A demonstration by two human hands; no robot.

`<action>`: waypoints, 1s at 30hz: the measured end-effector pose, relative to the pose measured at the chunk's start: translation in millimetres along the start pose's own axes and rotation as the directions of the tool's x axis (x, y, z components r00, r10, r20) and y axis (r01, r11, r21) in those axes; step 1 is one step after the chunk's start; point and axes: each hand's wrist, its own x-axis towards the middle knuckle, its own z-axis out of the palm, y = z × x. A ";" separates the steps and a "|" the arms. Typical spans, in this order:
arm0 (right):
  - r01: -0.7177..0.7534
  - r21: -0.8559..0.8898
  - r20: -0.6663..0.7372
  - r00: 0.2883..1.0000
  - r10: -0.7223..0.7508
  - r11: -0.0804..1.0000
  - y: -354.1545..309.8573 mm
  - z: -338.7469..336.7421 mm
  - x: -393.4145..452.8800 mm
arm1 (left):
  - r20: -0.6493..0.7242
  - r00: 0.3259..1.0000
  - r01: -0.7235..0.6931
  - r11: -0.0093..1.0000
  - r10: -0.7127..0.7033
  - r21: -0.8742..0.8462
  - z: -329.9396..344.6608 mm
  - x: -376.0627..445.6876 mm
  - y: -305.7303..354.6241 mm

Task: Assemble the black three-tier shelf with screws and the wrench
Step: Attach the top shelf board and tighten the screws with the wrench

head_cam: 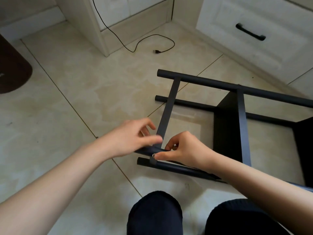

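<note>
The black shelf frame (233, 89) lies on its side on the tiled floor, round tubes running left to right with flat crossbars and dark panels between them. My left hand (132, 139) grips the end of the near upper tube (145, 150), beside the flat crossbar (166, 114). My right hand (184, 148) pinches a small silvery piece, apparently a screw (153, 155), against that tube just right of the crossbar joint. No wrench is in view.
A black cable (140, 42) with a plug lies on the floor further back. A white cabinet with a black drawer handle (250, 32) stands at the right rear. A dark brown mat (11, 68) sits at the left. My knees (155, 212) are at the bottom.
</note>
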 end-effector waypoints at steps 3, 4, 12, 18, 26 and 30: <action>-0.030 0.045 0.044 0.999 0.028 0.999 1.7 -2.4 2.3 | 0.112 0.994 -0.006 0.993 -0.007 0.115 11.9 -3.1 -0.2; -0.040 0.055 0.068 0.997 0.036 0.998 2.0 -3.0 3.0 | 0.093 0.996 -0.010 0.993 -0.002 0.121 13.9 -2.7 -3.1; -0.224 0.220 0.377 0.917 0.129 0.949 12.1 -27.9 16.6 | 0.001 1.000 -0.023 0.999 0.023 0.028 21.9 -2.7 -13.0; -0.279 0.516 0.082 0.957 0.278 0.809 6.7 -56.7 61.8 | -0.032 0.999 -0.035 0.999 0.035 0.010 30.2 -6.3 -20.4; -0.162 0.502 -0.146 0.952 0.268 0.850 -10.5 -43.4 110.8 | 0.077 0.997 -0.013 0.999 0.010 0.036 29.8 -4.5 -20.0; -0.135 0.468 -0.176 0.954 0.242 0.873 -11.2 -42.2 117.5 | 0.104 0.992 -0.064 0.998 0.065 -0.012 33.4 -4.7 -25.8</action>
